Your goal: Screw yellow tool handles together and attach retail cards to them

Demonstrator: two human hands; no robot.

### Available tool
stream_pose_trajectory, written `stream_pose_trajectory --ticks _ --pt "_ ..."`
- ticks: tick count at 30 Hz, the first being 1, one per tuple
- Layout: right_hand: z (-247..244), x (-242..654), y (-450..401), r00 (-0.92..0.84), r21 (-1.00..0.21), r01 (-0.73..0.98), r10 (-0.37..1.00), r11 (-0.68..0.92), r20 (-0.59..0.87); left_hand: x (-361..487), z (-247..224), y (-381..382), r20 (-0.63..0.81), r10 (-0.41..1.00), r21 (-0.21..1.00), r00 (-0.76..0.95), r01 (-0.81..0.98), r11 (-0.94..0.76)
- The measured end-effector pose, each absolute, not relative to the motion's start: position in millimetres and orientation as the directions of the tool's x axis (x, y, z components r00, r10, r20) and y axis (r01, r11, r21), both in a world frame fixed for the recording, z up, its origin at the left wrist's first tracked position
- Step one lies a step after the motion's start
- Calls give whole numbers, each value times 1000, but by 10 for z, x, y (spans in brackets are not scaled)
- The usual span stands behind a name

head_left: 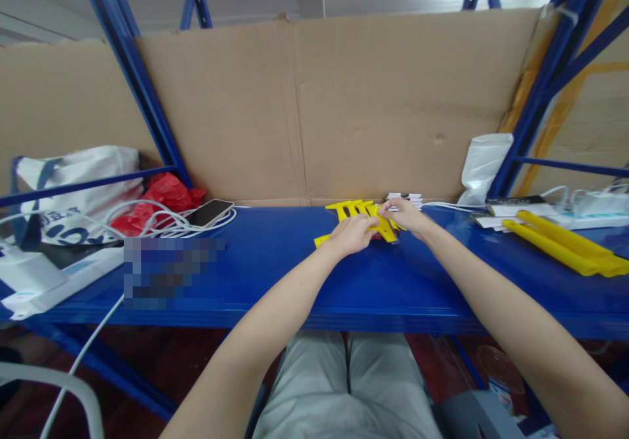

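Both of my hands are close together near the back of the blue table, over several yellow T-shaped plastic pieces [348,208]. My left hand [350,234] has its fingers curled round a yellow piece [385,229] between the hands; its wide end points toward me. Another yellow end [322,240] sticks out left of that hand. My right hand [403,215] meets the same piece from the right, thumb and fingertips pinched at its upper part. Whatever lies between those fingertips is too small to make out. Something dark red shows under the piece, mostly hidden.
Small white-and-black packs [403,200] lie behind my right hand. To the right are long yellow holders [565,246] and a white pouch [484,167]. At left are a phone [211,212], white cables, a red bag [170,196], a power strip [73,282] and a tote [93,190]. Cardboard [344,111] backs the table.
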State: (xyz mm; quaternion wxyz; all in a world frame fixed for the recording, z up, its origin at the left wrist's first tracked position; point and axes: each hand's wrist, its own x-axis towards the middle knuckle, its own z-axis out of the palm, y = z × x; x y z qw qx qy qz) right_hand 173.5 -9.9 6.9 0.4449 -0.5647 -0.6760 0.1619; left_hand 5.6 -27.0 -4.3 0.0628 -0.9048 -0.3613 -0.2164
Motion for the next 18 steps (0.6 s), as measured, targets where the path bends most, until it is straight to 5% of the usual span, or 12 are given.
stream_pose_trajectory --ticks 9,18 --pt "82 1768 -89 -22 -642 691 897 333 442 66 -53 -271 405 623 -41 669 694 -719" --pt "49 1664 -72 222 -836 512 910 195 349 57 -42 -280 427 626 7 652 690 -724"
